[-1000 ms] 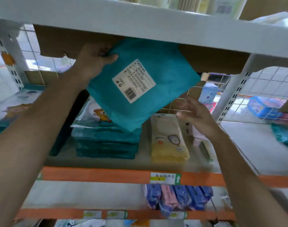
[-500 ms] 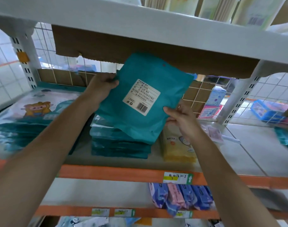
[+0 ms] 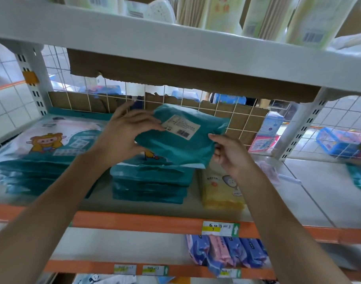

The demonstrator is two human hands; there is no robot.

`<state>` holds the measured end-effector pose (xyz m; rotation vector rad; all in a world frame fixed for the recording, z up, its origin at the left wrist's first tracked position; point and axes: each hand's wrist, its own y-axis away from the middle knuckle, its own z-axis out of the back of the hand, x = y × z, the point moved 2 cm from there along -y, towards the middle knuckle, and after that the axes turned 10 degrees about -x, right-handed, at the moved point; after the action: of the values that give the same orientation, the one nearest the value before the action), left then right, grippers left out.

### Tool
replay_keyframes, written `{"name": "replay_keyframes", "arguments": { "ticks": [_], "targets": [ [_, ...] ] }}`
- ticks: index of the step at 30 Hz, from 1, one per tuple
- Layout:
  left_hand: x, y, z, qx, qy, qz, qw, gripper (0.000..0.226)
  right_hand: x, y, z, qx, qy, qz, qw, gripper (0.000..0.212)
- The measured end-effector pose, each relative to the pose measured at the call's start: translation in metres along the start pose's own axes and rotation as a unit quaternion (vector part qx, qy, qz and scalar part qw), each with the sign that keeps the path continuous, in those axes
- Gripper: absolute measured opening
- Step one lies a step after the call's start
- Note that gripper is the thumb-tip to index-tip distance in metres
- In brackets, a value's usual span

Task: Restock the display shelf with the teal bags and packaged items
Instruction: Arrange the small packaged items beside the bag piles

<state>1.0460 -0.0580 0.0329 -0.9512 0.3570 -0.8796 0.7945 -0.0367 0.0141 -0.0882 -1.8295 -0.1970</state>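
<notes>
Item: bag [image 3: 183, 138], teal. Left grip [image 3: 124, 136] clasps its left edge, right grip [image 3: 226, 154] pinches its right corner. It is low over the stack [image 3: 153, 181] beneath both grips. Risk: laid off-centre, it may slide rightward onto the yellow pack [image 3: 220, 189] below the right grip.

Teal bag [image 3: 181, 146]: matt plastic, paper label; cardboard backing [image 3: 245, 119]; wire grid [image 3: 77, 99].

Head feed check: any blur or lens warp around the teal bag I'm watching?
Head view: the teal bag is fairly sharp, though its label print is unreadable; the left-edge packs and right-edge pack smear; the wide-angle lens bends the upper shelf.
</notes>
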Motion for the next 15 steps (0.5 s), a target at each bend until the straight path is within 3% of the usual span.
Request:
{"name": "replay_keyframes", "arguments": {
  "ticks": [4,6,8,10,13,15],
  "targets": [
    [-0.010,-0.002,0.002,-0.053,0.006,0.015,0.998,0.027,0.006,0.004,-0.002,0.028,-0.006,0.028,0.999,0.013],
    [-0.009,-0.001,0.006,-0.090,0.034,0.090,0.991,0.025,0.006,0.007,-0.001,0.044,0.013,0.033,0.998,0.041],
    [-0.002,0.002,0.010,-0.129,0.095,0.189,0.969,0.030,0.003,0.009,0.002,0.035,0.048,0.051,0.997,0.050],
    [0.005,0.003,0.016,-0.162,0.165,0.263,0.936,0.018,-0.001,0.010,0.007,0.000,0.081,0.077,0.994,0.048],
    [0.005,0.002,0.026,-0.191,0.199,0.304,0.912,0.010,-0.005,0.009,0.017,-0.060,0.096,0.098,0.989,0.045],
    [0.005,0.001,0.030,-0.202,0.251,0.329,0.888,0.008,-0.010,0.007,0.021,-0.060,0.102,0.096,0.988,0.051]
  ]
}}
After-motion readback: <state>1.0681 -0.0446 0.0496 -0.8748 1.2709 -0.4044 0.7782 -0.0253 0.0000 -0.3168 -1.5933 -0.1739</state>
